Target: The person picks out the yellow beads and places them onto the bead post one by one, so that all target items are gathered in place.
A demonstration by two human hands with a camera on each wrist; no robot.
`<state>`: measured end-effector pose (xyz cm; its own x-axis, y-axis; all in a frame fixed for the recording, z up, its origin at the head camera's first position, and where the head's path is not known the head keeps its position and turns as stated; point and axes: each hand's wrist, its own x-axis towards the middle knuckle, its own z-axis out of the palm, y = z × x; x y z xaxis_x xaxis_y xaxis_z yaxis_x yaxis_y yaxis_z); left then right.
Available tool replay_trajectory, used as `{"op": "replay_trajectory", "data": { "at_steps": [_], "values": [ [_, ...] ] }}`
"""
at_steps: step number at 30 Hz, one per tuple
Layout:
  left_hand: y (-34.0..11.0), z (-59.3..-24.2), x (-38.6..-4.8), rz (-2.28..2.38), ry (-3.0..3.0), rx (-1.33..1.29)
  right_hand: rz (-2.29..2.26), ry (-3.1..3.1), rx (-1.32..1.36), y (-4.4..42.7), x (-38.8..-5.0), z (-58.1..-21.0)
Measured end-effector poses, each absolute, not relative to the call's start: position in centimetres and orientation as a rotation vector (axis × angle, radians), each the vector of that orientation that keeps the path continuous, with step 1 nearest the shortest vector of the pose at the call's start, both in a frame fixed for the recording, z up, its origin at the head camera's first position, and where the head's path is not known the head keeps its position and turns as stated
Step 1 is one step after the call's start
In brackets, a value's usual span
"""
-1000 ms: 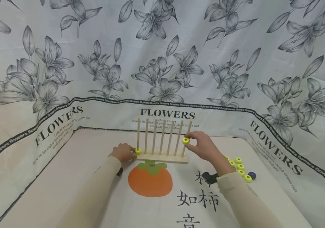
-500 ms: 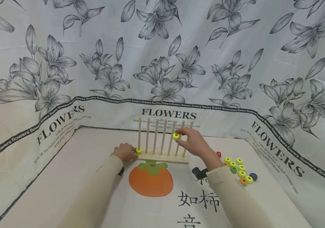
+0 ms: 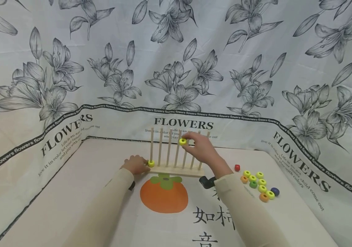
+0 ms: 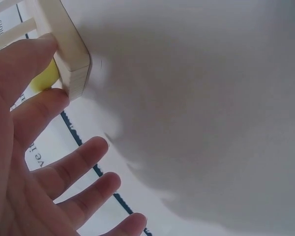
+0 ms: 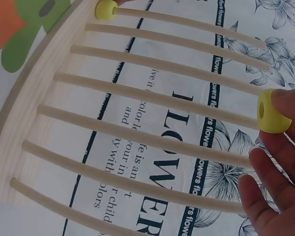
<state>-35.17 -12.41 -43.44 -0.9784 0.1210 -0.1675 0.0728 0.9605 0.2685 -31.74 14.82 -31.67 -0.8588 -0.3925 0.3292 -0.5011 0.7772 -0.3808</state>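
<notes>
A wooden rack with a row of several upright pegs stands on the table. My left hand holds the left end of its base between thumb and index finger, the other fingers spread apart. One yellow bead sits at the bottom of the leftmost peg, beside that hand. My right hand pinches another yellow bead between thumb and fingers. That bead is near the upper part of the middle pegs; in the right wrist view its hole faces the pegs. I cannot tell whether it touches a peg.
Loose beads lie on the table to the right: several yellow ones, a red one, a green one, orange ones and a dark blue one. A flower-printed cloth hangs behind the rack.
My right hand has moved left and slightly up with the yellow bead, from the rightmost peg to the middle pegs. More loose beads show now. The left hand stays at the base.
</notes>
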Motion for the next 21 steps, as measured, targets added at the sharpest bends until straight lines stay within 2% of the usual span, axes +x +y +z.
{"op": "replay_trajectory", "data": {
  "at_steps": [21],
  "values": [
    [-12.7,-43.9,-35.6,0.446,2.930,0.134,0.685,-2.629,0.813,10.2,-32.9,-29.7]
  ]
}}
